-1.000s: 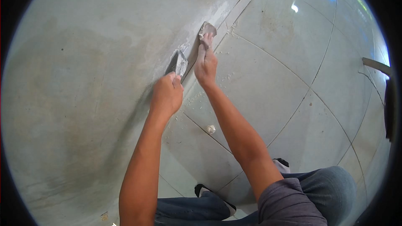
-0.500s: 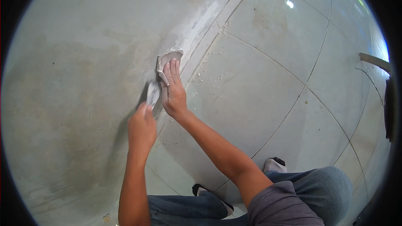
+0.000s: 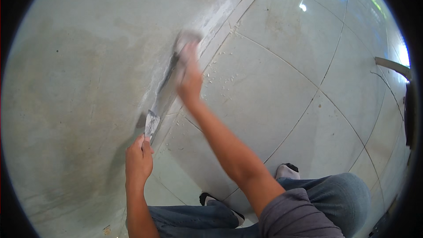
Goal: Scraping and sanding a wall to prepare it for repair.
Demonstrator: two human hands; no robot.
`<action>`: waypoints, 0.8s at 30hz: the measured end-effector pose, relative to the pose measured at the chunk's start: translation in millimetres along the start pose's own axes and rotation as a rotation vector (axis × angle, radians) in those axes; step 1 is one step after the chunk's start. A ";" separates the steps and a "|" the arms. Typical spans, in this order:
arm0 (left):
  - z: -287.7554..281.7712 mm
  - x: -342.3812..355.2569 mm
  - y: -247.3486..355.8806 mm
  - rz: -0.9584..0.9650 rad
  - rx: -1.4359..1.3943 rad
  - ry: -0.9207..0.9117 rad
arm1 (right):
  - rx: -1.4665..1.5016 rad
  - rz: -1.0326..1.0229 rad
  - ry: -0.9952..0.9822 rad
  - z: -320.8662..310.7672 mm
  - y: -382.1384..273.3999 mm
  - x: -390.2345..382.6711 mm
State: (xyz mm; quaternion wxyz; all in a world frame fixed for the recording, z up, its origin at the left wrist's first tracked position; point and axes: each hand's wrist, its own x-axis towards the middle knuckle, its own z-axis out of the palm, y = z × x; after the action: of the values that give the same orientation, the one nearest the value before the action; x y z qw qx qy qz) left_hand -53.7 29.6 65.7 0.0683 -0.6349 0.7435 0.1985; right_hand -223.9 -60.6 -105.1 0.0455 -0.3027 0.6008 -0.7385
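Note:
In my left hand [image 3: 139,161] is a small putty knife [image 3: 152,123]. Its flat blade is smeared with white and points up beside the foot of the stained wall [image 3: 88,83]. My right hand [image 3: 190,77] is smeared by motion farther up the wall's base. It presses a pale, cloth-like piece [image 3: 183,42] against the wall; blur hides its exact kind. Between the two hands runs a dark, rough-edged groove [image 3: 165,79] along the bottom of the wall. Above the right hand the wall has a chalky white streak [image 3: 216,15].
A narrow skirting strip [image 3: 211,53] divides the wall from the glossy tiled floor [image 3: 264,88]. White crumbs [image 3: 222,79] lie scattered beside it. My bent knee [image 3: 348,194] and feet are at the lower right. A curved bar [image 3: 392,65] and a dark object stand at the right edge.
My right hand has slid up along the wall with the pale piece, uncovering the groove. My left hand has drawn the putty knife back down, away from the right hand.

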 end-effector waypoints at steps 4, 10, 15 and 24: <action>4.2 16.0 -7.0 0.110 0.016 0.079 | -0.007 0.035 -0.069 19.4 -31.7 -47.0; 2.5 2.8 -4.2 0.054 -0.014 0.047 | -0.026 0.183 0.160 -2.1 40.5 117.0; -4.1 -3.3 -25.9 0.021 0.043 0.095 | 0.054 0.203 0.135 18.2 -7.9 37.0; -2.9 -6.5 2.6 0.050 0.045 -0.011 | -0.218 0.158 0.304 8.2 56.8 126.7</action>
State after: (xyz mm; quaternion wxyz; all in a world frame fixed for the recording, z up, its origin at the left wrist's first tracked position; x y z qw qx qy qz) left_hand -54.6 34.8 71.2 0.0814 -0.6133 0.7631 0.1870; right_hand -339.6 -137.8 -106.6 -0.0210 -0.1428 0.6990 -0.7004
